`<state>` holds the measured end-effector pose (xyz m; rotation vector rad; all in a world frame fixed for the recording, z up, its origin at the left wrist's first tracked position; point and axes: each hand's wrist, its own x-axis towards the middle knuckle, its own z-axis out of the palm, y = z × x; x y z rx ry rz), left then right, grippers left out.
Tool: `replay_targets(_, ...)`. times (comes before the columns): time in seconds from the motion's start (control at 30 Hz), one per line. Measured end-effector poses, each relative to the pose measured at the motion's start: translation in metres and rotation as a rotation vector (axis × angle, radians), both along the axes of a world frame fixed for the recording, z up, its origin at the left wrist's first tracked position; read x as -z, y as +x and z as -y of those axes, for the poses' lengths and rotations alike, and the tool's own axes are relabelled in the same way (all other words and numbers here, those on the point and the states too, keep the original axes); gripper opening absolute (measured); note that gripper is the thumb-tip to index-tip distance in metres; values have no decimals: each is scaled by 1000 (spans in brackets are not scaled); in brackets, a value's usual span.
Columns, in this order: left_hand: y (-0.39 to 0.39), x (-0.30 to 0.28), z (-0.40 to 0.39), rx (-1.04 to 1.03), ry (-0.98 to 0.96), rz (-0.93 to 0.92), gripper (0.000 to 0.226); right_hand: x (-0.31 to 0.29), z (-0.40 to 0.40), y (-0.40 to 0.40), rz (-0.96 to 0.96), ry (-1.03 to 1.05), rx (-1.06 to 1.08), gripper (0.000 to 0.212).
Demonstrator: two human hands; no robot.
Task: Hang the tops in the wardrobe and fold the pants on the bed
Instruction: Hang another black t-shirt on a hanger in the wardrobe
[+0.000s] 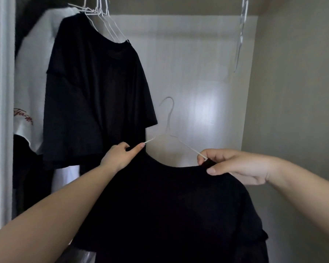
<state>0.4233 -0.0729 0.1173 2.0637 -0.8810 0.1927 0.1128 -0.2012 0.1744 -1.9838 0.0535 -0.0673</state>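
Note:
A black top (175,209) hangs on a white wire hanger (168,126) that I hold up inside the wardrobe. My left hand (120,155) pinches the top's left shoulder where the hanger arm enters the neckline. My right hand (235,167) grips the right shoulder at the collar, thumb over the fabric and the wire. The hanger's hook points up, free of any rail. Another black top (95,95) hangs at the upper left on white wire hangers (101,14).
A white top with red script (27,76) hangs behind the black one at the far left. A clear empty hanger (240,35) dangles at the upper right. The white back panel (198,76) and the beige side wall (292,92) enclose the space.

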Motion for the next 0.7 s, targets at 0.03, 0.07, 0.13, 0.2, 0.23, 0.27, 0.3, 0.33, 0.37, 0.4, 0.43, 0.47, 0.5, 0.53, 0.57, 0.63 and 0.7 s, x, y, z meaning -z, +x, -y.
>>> replay_targets(0.03,-5,-2,6,38,-6,-35,92,-3,-3,-3,-20,122,-60,21)
replay_targets(0.07,-10,-3,12,73,-22,-66,90,-5,-7,-5,-17,199,-94,23)
replay_targets(0.13,-20,-8,22,126,-84,-132,83,-10,-16,-6,52,267,-75,21)
replay_targets(0.2,-29,-13,28,180,-183,-218,74,-12,-28,0,130,305,-20,19)
replay_targets(0.23,-33,-16,30,214,-246,-265,70,-14,-33,5,170,319,11,19)
replay_targets(0.27,-37,-22,31,257,-305,-309,65,-16,-38,11,212,328,37,16)
replay_targets(0.3,-42,-29,30,311,-344,-347,61,-19,-44,18,246,327,61,12)
replay_targets(0.33,-49,-37,29,376,-370,-377,57,-23,-51,25,284,312,90,9)
replay_targets(0.37,-55,-44,26,444,-390,-401,52,-28,-56,33,323,303,128,12)
replay_targets(0.4,-62,-52,22,501,-419,-419,49,-33,-59,43,364,296,179,19)
replay_targets(0.43,-68,-59,17,535,-460,-433,47,-39,-63,52,400,292,231,20)
replay_targets(0.47,-73,-66,10,550,-512,-437,43,-45,-66,62,435,271,283,16)
replay_targets(0.5,-76,-74,2,560,-566,-431,38,-51,-69,72,466,233,328,11)
replay_targets(0.53,-79,-83,-6,576,-611,-425,34,-58,-69,83,497,184,365,9)
replay_targets(0.57,-83,-91,-16,597,-645,-424,32,-65,-69,93,526,136,393,9)
replay_targets(0.63,-89,-108,-36,644,-681,-387,29,-78,-72,111,572,38,423,9)
replay_targets(0.7,-95,-123,-53,678,-675,-326,23,-90,-73,127,610,-33,434,12)
